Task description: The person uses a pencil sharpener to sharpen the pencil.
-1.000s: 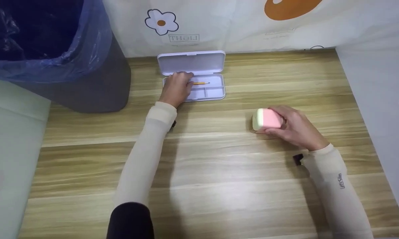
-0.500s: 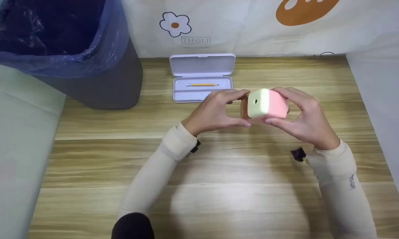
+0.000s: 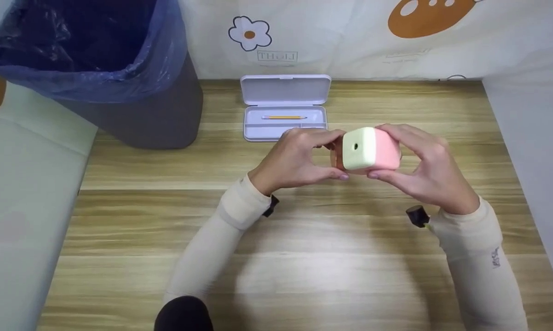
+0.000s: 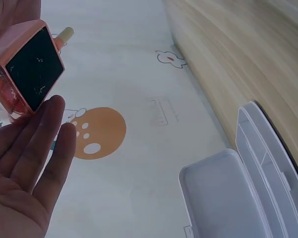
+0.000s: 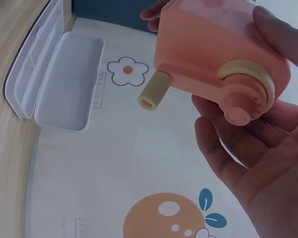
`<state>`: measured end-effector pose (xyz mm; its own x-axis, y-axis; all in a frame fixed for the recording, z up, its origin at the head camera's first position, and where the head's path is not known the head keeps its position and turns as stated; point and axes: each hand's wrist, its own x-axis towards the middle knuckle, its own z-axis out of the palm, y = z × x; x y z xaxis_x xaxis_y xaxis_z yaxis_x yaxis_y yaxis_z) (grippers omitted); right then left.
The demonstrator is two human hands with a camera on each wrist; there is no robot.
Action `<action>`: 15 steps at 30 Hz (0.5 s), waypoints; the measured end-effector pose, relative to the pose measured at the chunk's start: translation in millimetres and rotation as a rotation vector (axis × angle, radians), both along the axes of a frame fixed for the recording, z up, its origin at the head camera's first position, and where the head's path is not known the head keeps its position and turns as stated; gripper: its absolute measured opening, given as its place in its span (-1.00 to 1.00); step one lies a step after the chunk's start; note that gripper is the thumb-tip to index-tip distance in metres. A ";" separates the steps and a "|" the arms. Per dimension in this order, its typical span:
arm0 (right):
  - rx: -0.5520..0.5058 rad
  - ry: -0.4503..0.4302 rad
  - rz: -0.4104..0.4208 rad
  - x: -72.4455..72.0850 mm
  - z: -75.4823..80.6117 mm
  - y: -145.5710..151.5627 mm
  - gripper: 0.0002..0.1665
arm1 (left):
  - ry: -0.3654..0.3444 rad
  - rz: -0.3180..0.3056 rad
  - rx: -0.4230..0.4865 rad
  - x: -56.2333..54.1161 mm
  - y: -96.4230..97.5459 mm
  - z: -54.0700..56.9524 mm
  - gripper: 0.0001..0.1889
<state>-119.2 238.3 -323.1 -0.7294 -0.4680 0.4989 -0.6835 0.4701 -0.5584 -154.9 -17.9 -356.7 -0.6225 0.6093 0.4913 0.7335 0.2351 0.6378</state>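
Both hands hold a pink and cream crank pencil sharpener (image 3: 383, 149) above the table, its cream face with the round pencil hole turned up toward the head camera. My left hand (image 3: 291, 161) pinches the left end, thumb below and fingers above, at the see-through shavings drawer (image 4: 7, 94). My right hand (image 3: 433, 168) grips the pink body from the other side between thumb and fingers. In the right wrist view the crank handle (image 5: 155, 91) and its round hub show. The dark base (image 4: 36, 68) shows in the left wrist view. Behind lies a yellow pencil (image 3: 284, 117) in a pencil case (image 3: 285, 90).
The lilac pencil case stands open against the back wall sheet (image 3: 345, 50), its lid raised. A grey bin (image 3: 161, 124) with a blue bag stands at the far left. Wood-grain tabletop (image 3: 304, 243) spreads in front, with pale side walls left and right.
My left hand has left the pencil case and come right to the sharpener. My right hand has lifted and turned the sharpener leftward. The pencil stays in the case.
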 end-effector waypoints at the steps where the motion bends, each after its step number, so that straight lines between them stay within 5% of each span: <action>1: 0.005 0.004 0.002 0.0 -0.7 0.4 -0.19 | 0.009 0.011 -0.011 0.4 -0.2 0.0 -0.40; 15: 0.011 -0.018 -0.039 -2.4 -12.6 16.3 -0.21 | 0.015 0.088 -0.010 -0.7 -7.2 1.2 -0.37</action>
<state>-121.6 254.5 -335.8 -0.7562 -0.4443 0.4804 -0.6543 0.5026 -0.5651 -155.6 -25.1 -355.5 -0.6668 0.5572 0.4950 0.7189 0.3057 0.6243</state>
